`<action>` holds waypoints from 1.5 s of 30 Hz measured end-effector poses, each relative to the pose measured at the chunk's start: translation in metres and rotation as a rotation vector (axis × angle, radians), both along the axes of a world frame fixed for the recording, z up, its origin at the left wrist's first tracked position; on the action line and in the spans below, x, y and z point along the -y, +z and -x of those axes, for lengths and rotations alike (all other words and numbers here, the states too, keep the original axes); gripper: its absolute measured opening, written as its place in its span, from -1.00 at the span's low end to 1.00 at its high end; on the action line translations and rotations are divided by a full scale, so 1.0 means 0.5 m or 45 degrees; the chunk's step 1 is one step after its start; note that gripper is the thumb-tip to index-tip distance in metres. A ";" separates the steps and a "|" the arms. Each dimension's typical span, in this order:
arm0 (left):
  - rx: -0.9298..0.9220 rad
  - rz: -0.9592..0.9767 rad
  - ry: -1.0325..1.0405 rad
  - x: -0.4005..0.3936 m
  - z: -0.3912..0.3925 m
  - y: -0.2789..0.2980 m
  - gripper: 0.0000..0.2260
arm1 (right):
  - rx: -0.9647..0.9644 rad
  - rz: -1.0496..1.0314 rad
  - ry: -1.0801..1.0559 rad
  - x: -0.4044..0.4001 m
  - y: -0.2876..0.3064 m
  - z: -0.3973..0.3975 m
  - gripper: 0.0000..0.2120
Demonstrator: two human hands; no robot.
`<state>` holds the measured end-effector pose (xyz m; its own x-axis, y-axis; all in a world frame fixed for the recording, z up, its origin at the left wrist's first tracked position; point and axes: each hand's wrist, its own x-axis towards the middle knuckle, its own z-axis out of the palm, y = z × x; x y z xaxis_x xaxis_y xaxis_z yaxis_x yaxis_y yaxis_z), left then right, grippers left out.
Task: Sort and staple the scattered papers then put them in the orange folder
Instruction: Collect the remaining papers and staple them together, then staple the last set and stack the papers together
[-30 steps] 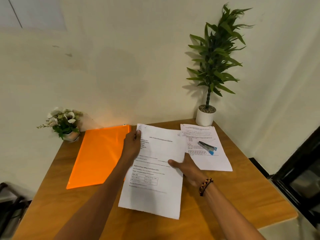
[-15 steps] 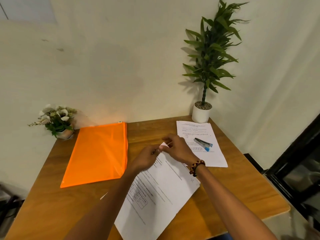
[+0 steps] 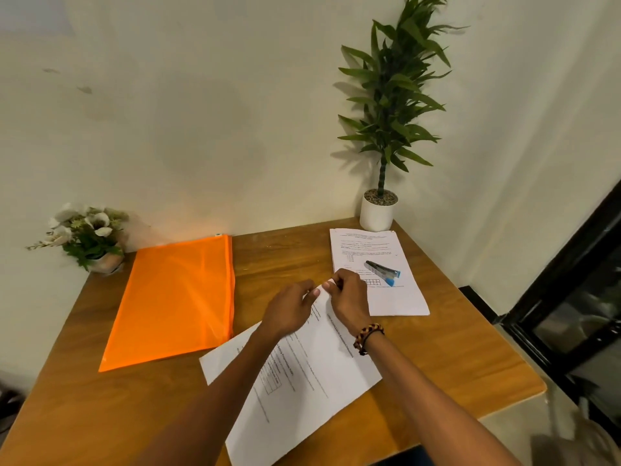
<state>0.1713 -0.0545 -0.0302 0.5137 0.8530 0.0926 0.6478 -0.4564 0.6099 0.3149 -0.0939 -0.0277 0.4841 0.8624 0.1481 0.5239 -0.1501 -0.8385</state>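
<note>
Both the left hand (image 3: 290, 309) and right hand (image 3: 347, 297) pinch the far corner of the thin white printed sheet (image 3: 302, 375) with curled fingers.

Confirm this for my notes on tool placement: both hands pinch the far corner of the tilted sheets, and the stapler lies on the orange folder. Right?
Not quite. The head view shows the stapler lying on the other paper stack near the potted plant, not on the orange folder. The rest holds: left hand and right hand pinch the far corner of the tilted sheets.
</note>
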 end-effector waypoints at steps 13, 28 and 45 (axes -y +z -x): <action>-0.287 -0.256 -0.160 0.019 -0.066 -0.032 -0.70 | -0.287 0.017 -0.159 0.032 -0.057 -0.047 -0.86; -0.239 -0.172 -0.170 -0.023 -0.111 -0.048 -0.75 | 0.001 0.105 -0.039 0.004 -0.052 -0.123 -0.87; -0.258 -0.069 -0.309 -0.040 -0.118 -0.071 -0.75 | 0.818 0.474 -0.037 -0.109 -0.056 -0.280 -0.84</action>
